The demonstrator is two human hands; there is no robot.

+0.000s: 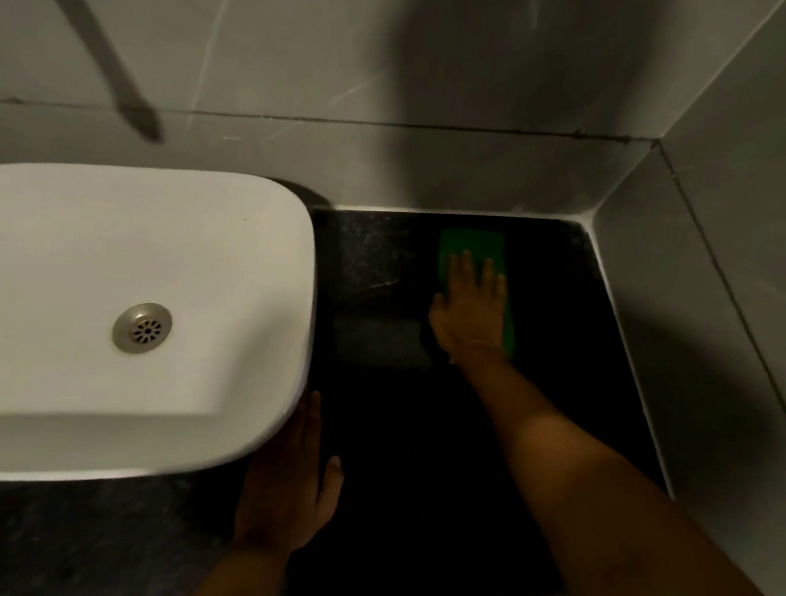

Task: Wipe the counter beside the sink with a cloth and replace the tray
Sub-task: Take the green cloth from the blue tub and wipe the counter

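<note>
Up at 1 o'clock on the black counter, right hand lay fingers-spread on the green cloth; left hand, fingers loose, rested flat against the sink around 7.

Both hands flat — left hand, right hand

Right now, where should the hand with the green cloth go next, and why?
Probably slide the right hand, flat on the green cloth, toward the sink. The cloth sits near the back wall, and the speckled black counter beside the sink looks dull and streaked there.
</note>
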